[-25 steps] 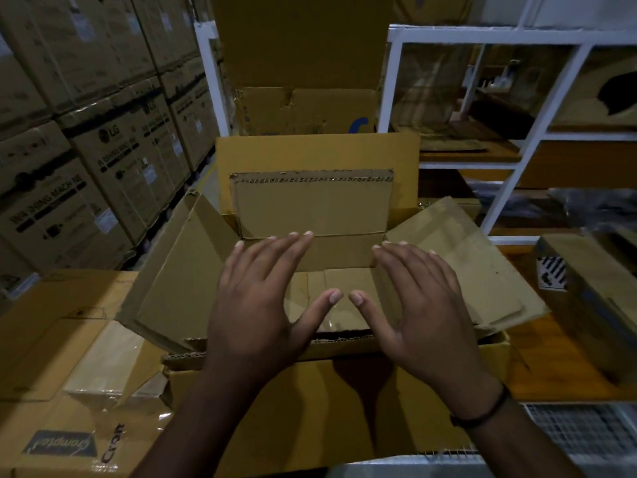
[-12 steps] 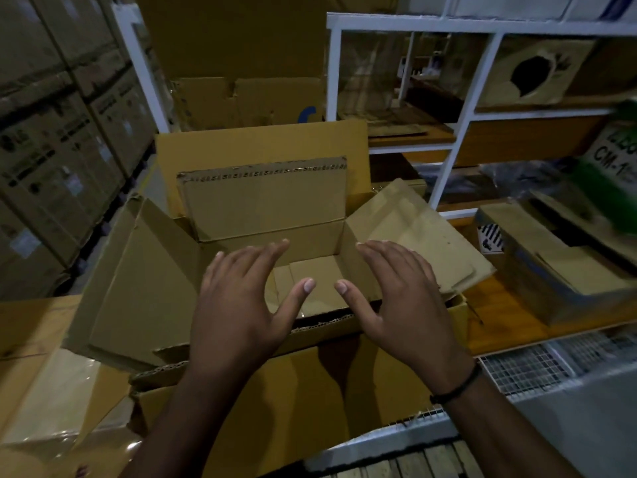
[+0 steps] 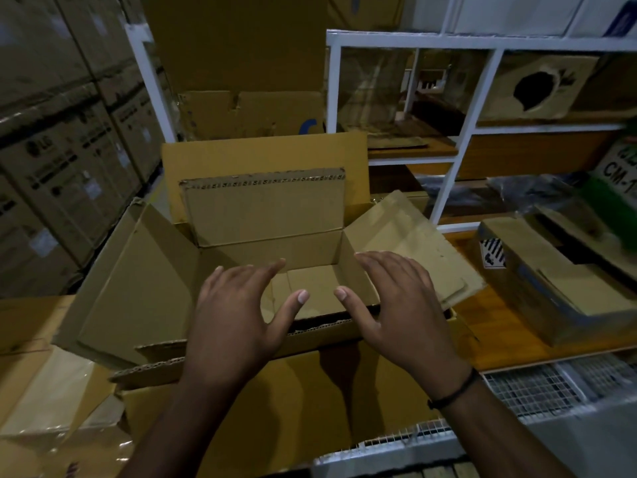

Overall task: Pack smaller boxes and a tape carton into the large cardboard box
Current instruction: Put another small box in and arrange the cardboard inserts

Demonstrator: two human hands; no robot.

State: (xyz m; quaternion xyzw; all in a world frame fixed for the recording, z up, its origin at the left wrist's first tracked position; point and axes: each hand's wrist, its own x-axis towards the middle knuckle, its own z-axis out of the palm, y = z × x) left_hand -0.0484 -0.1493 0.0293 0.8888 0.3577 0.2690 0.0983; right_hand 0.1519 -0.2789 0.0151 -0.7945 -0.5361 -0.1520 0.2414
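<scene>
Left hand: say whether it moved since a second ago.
Yes. The left hand drew back toward the person: its fingertips reached the back fold of the open box, now they stop short.

Dim storeroom, stacked printed cartons (image 3: 62, 160) left, white metal shelving (image 3: 448, 39) right, wire mesh (image 3: 537, 391) below.

1. Wooden shelf board (image 3: 494, 331), orange-brown, right of centre.
2. Brown carton (image 3: 558, 291) with striped label lies on it, toward the right edge.
3. Open cardboard box (image 3: 303, 388) at the board's left edge; base hidden.
4. Wire mesh (image 3: 537, 388) along the near edge.
</scene>
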